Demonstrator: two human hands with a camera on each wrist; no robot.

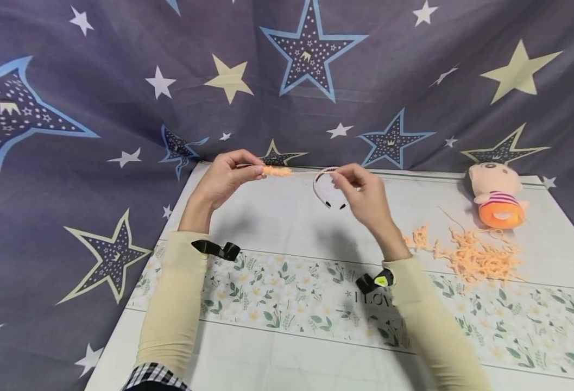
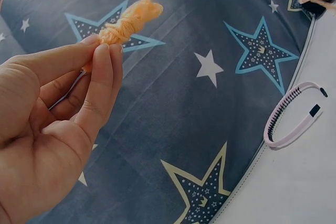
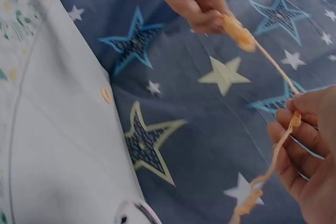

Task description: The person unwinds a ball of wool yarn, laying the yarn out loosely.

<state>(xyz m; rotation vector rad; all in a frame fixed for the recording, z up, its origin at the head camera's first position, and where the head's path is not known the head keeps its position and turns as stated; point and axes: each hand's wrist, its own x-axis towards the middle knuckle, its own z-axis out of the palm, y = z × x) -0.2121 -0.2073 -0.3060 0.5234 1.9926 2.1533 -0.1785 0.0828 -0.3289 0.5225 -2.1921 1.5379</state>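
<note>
Between thumb and fingertips my left hand (image 1: 225,179) pinches a small wound bundle of orange yarn (image 2: 128,22). A taut strand (image 3: 275,66) runs from the bundle across to my right hand (image 1: 362,193), whose thumb and fingers pinch it. Past the right fingers the strand hangs down, kinked, in the right wrist view. Both hands are raised above the far part of the table. On the table at the right lies a loose, tangled heap of the same orange yarn (image 1: 484,255).
A pale pink headband (image 2: 294,116) with black tips lies near the table's back edge, partly behind the right hand in the head view. A plush doll (image 1: 497,195) in orange and stripes sits at the back right. Behind the table hangs a dark star-patterned cloth (image 1: 287,125).
</note>
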